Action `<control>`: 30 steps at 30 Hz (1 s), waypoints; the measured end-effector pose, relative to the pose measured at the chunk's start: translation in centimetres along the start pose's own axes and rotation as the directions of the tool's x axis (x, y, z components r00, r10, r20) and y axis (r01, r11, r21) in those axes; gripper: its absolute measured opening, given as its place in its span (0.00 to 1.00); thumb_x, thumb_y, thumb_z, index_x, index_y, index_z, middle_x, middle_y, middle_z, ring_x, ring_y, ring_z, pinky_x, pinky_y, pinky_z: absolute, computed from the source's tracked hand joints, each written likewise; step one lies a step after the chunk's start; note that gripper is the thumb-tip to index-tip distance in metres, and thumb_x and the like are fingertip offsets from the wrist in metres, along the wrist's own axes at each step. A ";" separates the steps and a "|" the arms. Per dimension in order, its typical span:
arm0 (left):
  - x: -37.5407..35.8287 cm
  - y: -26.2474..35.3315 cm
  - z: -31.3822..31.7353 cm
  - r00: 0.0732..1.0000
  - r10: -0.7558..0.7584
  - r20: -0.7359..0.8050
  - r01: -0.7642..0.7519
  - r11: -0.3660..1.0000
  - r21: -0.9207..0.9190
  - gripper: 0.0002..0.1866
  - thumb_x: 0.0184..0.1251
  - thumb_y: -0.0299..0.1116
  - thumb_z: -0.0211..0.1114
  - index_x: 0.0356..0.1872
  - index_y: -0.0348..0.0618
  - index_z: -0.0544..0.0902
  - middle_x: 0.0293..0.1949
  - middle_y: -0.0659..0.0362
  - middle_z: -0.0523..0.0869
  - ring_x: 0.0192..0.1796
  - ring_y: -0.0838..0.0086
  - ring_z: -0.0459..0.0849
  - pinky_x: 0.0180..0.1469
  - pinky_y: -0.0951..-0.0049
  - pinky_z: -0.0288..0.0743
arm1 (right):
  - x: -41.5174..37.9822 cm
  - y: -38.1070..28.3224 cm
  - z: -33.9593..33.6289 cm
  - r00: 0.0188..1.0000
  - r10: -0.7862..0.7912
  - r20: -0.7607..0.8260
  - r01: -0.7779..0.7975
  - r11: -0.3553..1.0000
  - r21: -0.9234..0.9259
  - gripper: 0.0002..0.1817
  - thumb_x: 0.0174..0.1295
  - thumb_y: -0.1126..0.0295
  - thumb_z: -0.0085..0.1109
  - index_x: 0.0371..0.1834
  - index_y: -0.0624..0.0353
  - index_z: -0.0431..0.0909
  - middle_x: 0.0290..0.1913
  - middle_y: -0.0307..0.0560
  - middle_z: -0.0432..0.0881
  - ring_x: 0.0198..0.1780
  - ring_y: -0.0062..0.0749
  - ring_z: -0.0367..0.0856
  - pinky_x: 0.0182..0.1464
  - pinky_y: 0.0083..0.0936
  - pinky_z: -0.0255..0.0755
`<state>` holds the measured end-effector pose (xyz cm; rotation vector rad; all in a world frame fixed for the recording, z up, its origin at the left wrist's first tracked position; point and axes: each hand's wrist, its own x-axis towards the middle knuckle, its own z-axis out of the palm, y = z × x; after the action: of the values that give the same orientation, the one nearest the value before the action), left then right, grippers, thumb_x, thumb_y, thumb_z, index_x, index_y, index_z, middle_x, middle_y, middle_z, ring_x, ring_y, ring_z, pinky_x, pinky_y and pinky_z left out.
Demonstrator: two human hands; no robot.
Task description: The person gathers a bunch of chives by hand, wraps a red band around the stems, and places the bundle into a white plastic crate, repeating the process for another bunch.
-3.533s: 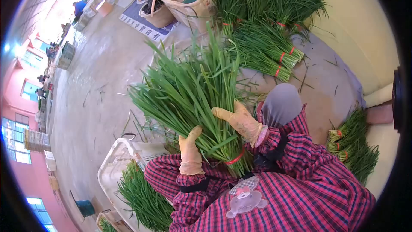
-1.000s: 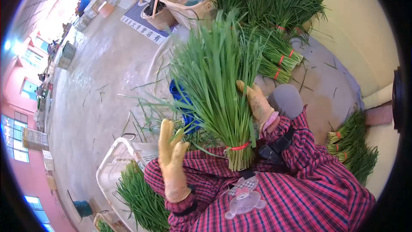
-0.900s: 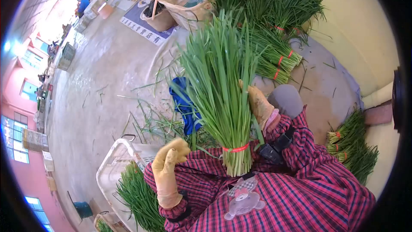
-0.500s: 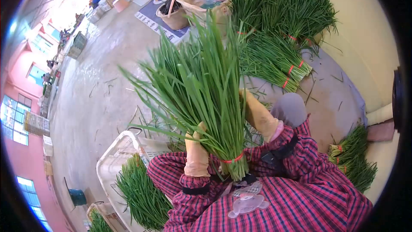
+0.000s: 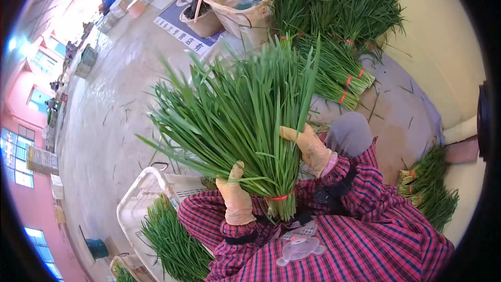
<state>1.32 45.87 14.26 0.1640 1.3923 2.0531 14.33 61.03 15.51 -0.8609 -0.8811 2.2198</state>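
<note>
A large bundle of garlic chives [image 5: 245,120] stands upright over my lap, leaves fanned upward and to the left. Around its pale stem ends runs a red band [image 5: 281,197]. My gloved left hand [image 5: 235,196] holds the bundle's lower left side, thumb raised and the other fingers hidden behind the leaves. On the right side, my gloved right hand [image 5: 310,149] grips the leaves higher up, its thumb lying across the front and its remaining fingers mostly out of sight.
A white crate [image 5: 125,203] with more chives stands at my left. Banded chives [image 5: 334,78] are heaped at the upper right, and smaller bundles [image 5: 425,190] lie at far right. Behind are a bucket [image 5: 203,21] and a large basket [image 5: 245,13]. Leaf scraps litter the floor.
The leaf tops have dropped lower and spread wider. My right thumb now shows across the front of the leaves, and my left hand has shifted slightly down and left.
</note>
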 end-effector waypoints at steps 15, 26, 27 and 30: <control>-1.1 1.6 2.0 0.998 -0.039 0.041 0.034 0.993 0.109 0.22 0.57 0.23 0.68 0.54 0.36 0.76 0.46 0.58 0.83 0.43 0.71 0.84 0.48 0.70 0.80 | -0.8 0.7 -0.5 0.985 0.009 0.175 0.019 0.987 -0.158 0.25 0.63 0.66 0.66 0.61 0.62 0.74 0.51 0.42 0.83 0.48 0.27 0.80 0.51 0.28 0.77; 0.6 0.7 1.4 0.991 -0.036 0.130 0.014 0.987 0.162 0.21 0.61 0.22 0.69 0.56 0.37 0.78 0.46 0.59 0.86 0.45 0.72 0.85 0.48 0.72 0.81 | -2.6 1.4 2.1 0.954 -0.229 0.195 0.276 0.925 -0.261 0.23 0.68 0.64 0.61 0.62 0.64 0.71 0.53 0.45 0.82 0.53 0.28 0.78 0.56 0.28 0.73; 0.9 0.6 1.2 0.991 -0.039 0.132 0.017 0.986 0.164 0.21 0.61 0.22 0.69 0.56 0.37 0.78 0.46 0.59 0.86 0.45 0.72 0.85 0.48 0.72 0.81 | -2.5 0.7 2.0 0.980 -0.143 0.139 0.174 0.952 -0.252 0.23 0.68 0.63 0.61 0.62 0.64 0.71 0.53 0.45 0.82 0.52 0.28 0.79 0.55 0.28 0.74; 1.5 0.5 0.8 0.999 -0.014 0.049 0.009 0.995 0.101 0.19 0.63 0.22 0.67 0.55 0.37 0.78 0.48 0.58 0.84 0.46 0.72 0.85 0.48 0.70 0.82 | -2.0 -0.9 1.7 0.996 0.023 0.082 -0.003 0.970 -0.243 0.25 0.68 0.62 0.61 0.63 0.64 0.71 0.52 0.47 0.82 0.50 0.30 0.80 0.53 0.29 0.76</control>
<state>0.34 47.25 14.65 0.2471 1.4642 1.9569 14.56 59.55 17.86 -0.8902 -1.2102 2.2029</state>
